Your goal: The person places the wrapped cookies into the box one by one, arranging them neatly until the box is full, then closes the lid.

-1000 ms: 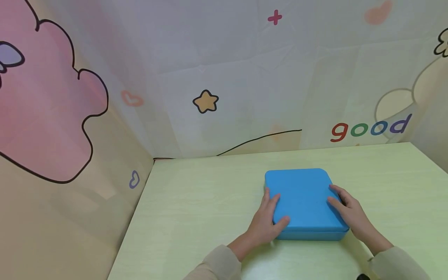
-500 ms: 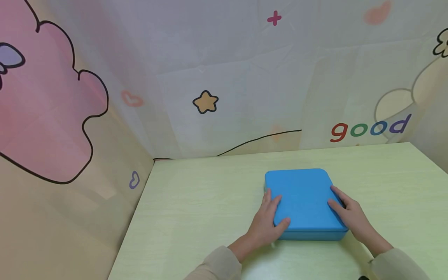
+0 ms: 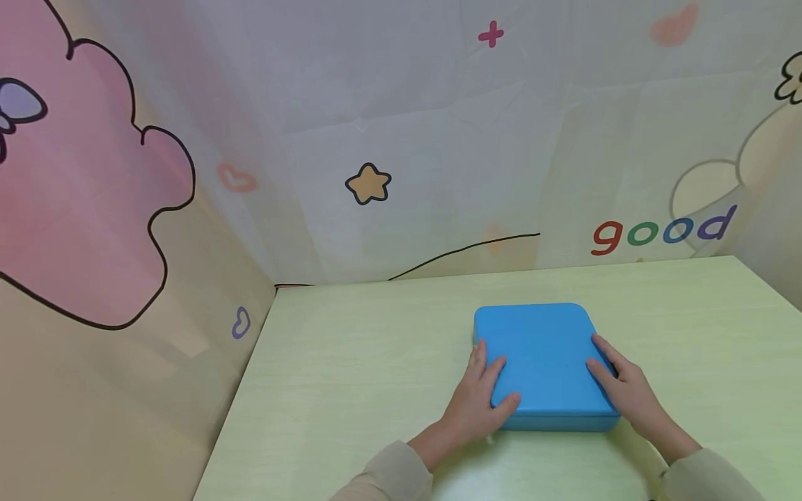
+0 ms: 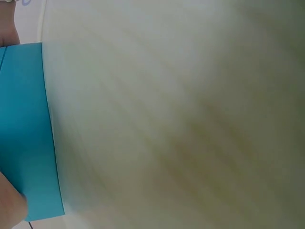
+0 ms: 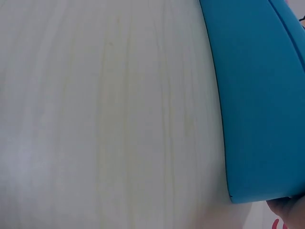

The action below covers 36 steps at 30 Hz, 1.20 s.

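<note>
A flat blue box (image 3: 541, 362) with rounded corners and a lid lies on the table, right of the middle in the head view. A thin seam below the top separates lid and base. My left hand (image 3: 474, 403) holds the box's near left side, its thumb on the lid near the front corner. On the opposite side, my right hand (image 3: 629, 386) grips the right edge, thumb on top and fingers over the side. Both wrist views show the box's blue side wall (image 4: 28, 129) low against the tabletop. Whatever the box contains is hidden.
The pale green table (image 3: 344, 369) extends around the box. A printed cloth backdrop (image 3: 426, 139) with a star and the word "good" rises behind it. Another cloth wall (image 3: 94, 390) with a pink shape borders the left side.
The lid's near edge has come down slightly and its right front corner has shifted a little left, more in line with the base. Both hands have moved only slightly.
</note>
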### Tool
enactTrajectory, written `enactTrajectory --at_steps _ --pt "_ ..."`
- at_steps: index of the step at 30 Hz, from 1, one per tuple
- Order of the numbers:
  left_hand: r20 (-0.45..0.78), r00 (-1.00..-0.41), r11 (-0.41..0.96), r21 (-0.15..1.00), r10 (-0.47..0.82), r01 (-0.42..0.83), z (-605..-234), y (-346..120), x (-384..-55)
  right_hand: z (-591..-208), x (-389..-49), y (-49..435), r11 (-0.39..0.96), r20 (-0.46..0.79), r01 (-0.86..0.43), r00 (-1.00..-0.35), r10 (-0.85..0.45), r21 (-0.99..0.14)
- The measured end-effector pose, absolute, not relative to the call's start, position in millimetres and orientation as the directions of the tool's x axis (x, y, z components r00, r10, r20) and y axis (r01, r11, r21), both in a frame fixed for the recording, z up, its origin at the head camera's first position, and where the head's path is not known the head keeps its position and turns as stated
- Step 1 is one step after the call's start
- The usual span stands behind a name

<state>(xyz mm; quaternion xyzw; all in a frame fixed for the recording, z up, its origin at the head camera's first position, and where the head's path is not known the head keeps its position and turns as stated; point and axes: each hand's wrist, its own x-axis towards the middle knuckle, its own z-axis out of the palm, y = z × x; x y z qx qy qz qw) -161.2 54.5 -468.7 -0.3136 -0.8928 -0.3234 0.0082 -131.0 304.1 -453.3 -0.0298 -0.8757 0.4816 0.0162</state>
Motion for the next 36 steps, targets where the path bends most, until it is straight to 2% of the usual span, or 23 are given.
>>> enactTrajectory --at_steps 7,18,28,32,36 --pt "0.209 -0.813 0.627 0.543 0.544 0.559 -469.1 55.1 -162.3 -458.3 -132.3 304.5 0.539 0.034 -0.001 -0.998 0.051 -0.842" --pt "0.201 -0.815 0.699 0.429 0.543 0.572 -465.8 54.9 -164.9 -453.5 -129.4 304.1 0.583 0.046 -0.021 -0.999 0.029 -0.812" --pt "0.254 -0.834 0.708 0.442 0.49 0.551 -454.5 51.1 -174.8 -444.2 -133.6 308.0 0.657 0.009 -0.008 -1.0 -0.002 -0.754" --pt "0.313 -0.789 0.679 0.401 0.529 0.615 -454.6 43.8 -185.5 -436.1 -138.6 312.0 0.729 -0.028 0.001 -0.999 -0.024 -0.684" --pt "0.369 -0.722 0.678 0.266 0.585 0.685 -456.9 33.6 -198.6 -428.0 -145.3 316.9 0.771 -0.036 0.009 -0.999 -0.017 -0.636"
